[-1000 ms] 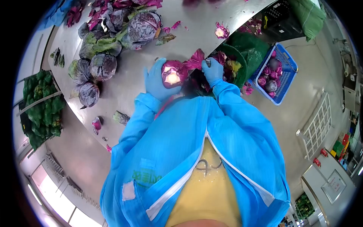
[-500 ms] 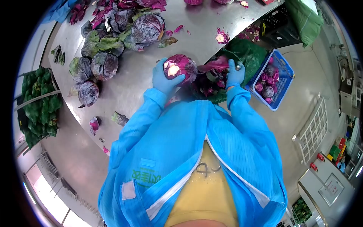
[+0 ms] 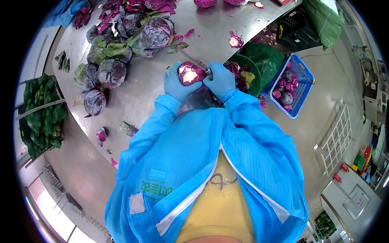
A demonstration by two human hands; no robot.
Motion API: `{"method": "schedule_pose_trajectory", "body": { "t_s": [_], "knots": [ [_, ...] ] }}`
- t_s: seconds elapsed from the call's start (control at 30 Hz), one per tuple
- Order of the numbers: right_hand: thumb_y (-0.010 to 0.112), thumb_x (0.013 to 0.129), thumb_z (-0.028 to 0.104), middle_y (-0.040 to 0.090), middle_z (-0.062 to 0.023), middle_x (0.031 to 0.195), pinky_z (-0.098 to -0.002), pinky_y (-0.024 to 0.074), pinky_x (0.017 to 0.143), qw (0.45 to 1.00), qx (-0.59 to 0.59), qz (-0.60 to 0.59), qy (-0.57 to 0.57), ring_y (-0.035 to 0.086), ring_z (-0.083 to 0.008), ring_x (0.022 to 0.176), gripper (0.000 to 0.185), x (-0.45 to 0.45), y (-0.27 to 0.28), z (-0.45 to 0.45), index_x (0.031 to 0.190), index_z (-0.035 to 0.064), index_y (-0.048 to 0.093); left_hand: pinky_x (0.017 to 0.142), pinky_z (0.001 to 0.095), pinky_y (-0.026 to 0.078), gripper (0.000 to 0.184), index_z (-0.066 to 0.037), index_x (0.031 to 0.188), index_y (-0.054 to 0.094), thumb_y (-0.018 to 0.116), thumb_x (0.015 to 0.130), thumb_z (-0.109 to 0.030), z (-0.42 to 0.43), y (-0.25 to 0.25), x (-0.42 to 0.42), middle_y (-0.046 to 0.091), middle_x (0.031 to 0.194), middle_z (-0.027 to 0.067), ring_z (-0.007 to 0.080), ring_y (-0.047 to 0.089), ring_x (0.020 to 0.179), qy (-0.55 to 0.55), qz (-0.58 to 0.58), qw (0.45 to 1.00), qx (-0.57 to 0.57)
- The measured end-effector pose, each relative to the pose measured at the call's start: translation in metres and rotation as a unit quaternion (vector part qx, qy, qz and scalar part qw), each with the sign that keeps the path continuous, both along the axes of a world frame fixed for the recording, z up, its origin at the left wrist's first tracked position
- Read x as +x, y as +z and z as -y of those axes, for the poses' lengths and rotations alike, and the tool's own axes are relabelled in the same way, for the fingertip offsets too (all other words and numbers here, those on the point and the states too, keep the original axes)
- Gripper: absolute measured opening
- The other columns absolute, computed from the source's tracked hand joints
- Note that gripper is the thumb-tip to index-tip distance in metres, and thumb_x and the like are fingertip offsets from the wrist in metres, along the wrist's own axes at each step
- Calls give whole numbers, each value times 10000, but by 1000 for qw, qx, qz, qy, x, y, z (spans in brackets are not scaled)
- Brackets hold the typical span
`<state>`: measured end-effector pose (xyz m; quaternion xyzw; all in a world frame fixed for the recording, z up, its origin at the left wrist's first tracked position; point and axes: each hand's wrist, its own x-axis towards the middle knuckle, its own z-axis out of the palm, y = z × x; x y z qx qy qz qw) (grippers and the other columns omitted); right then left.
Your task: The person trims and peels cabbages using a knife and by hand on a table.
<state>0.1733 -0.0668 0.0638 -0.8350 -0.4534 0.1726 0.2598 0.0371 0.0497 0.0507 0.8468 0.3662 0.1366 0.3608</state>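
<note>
My left hand (image 3: 177,84), in a blue glove, is closed around the side of a red cabbage (image 3: 189,75). Its pale cut stem end faces up toward me. At the cabbage's right side, my right hand (image 3: 221,81), also gloved, is closed on a knife (image 3: 208,72); the dark handle shows at the fingers and the blurred blade lies over the top of the cabbage. Just right of that hand, a green sack (image 3: 254,77) stands open with stripped leaves (image 3: 244,76) inside.
Several untrimmed red cabbages (image 3: 112,73) lie on the metal table (image 3: 142,85) to the left, loose leaves (image 3: 160,5) at the back. A blue basket (image 3: 304,91) of trimmed cabbages stands right, near a black crate (image 3: 298,30). A stem piece (image 3: 235,40) lies near the table edge.
My right hand has moved left from over the sack to the cabbage, and the purple leaf it was pulling away is gone from it. The cabbage has turned slightly in my left hand.
</note>
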Motion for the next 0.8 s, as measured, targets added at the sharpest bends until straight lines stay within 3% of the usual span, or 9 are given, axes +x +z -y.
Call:
{"method": "schedule_pose_trajectory", "body": {
  "t_s": [0.07,0.17,0.23,0.3,0.37,0.43,0.47,0.57,0.8],
  "knots": [
    [694,624,211,624,-123,872,-364,507,661,976,144,-83,-138,625,-288,746,375,0,-20,4,938,57,561,965,413,364,948,-15,1265,419,793,515,-458,1,0,2,501,1193,167,335,441,1106,-2,-3,1000,15],
    [705,608,175,636,-120,796,-353,503,659,938,186,-125,-266,631,-268,733,328,16,-46,13,866,31,562,955,413,382,937,-11,1263,418,801,521,-437,0,-10,-3,507,1187,179,337,462,1098,7,23,1000,-3],
    [711,606,157,634,-101,771,-338,495,653,930,96,-133,-329,621,-234,698,319,41,-70,34,856,25,563,944,411,399,928,-8,1262,416,809,527,-416,-6,-18,-4,512,1181,186,334,482,1089,16,58,998,-31],
    [730,626,160,623,-60,741,-320,487,641,917,84,-129,-368,581,-204,643,296,53,-84,49,842,37,571,907,395,440,898,5,1256,411,820,545,-360,-7,-21,-7,523,1165,193,313,526,1060,43,129,977,-164],
    [754,661,224,628,-80,784,-325,486,666,898,85,-151,-404,592,-212,684,323,58,-93,56,874,43,593,887,373,460,869,15,1242,415,825,557,-329,-8,-23,-7,534,1149,186,284,544,1051,45,143,974,-170],
    [756,690,295,629,-118,847,-336,484,702,926,152,-82,-335,603,-226,745,378,44,-76,42,933,45,611,892,365,459,878,18,1244,403,832,557,-319,-7,-18,-6,524,1160,182,275,543,1048,44,134,974,-177],
    [749,688,339,622,-144,884,-352,481,729,925,203,-144,-286,606,-242,788,443,31,-64,34,987,41,610,892,365,459,878,18,1244,403,832,557,-319,-6,-20,-6,524,1160,182,275,543,1048,42,132,974,-177],
    [698,658,481,621,-208,1003,-374,467,827,941,34,-288,-176,610,-328,944,637,3,-26,13,1080,31,539,918,345,451,873,19,1284,348,831,621,-279,-2,-21,-4,502,1199,168,245,527,1084,39,129,975,-178],
    [672,652,408,595,-259,1040,-394,456,855,930,-65,-337,-135,583,-386,981,682,12,-32,-4,1133,-30,469,925,340,443,879,30,1262,357,842,599,-282,-4,-20,-5,500,1188,174,245,522,1086,29,106,984,-143]
  ]
}}
